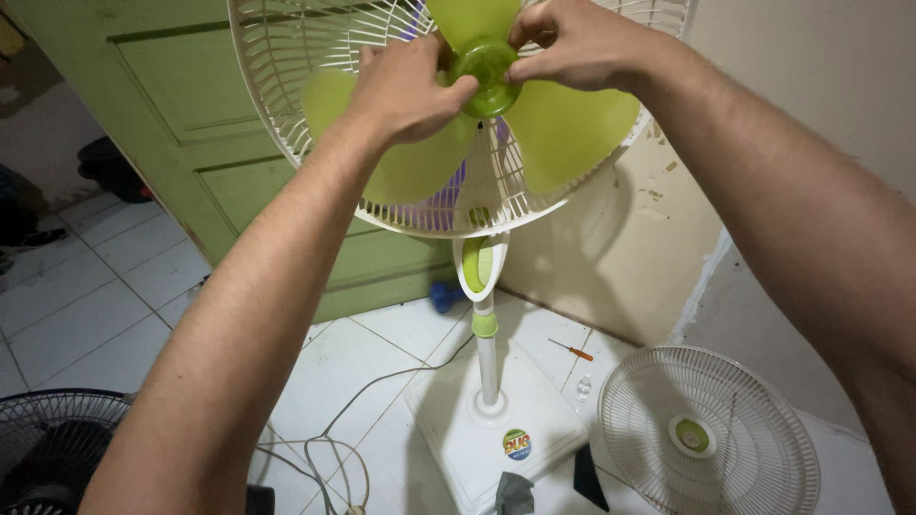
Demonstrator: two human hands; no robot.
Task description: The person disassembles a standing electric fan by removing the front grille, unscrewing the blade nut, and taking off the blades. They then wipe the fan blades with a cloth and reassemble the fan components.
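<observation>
Both hands work at the hub (487, 72) of a standing fan's green blades (563, 129), high in the scene. The left hand (410, 91) is closed around the hub's left side, thumb across its face. The right hand (572, 43) grips the hub's upper right, fingers curled. The blades sit exposed in the white rear guard (286, 57). The fan's pole (488, 362) rises from a white base (477, 439) on the tiled floor (86, 305). The detached front guard (706, 434) lies on the floor at right, near the wall (658, 248). A small screwdriver (571, 349) lies between base and wall. A green door (181, 124) stands far left; a dark fan guard (52, 443) shows near left.
</observation>
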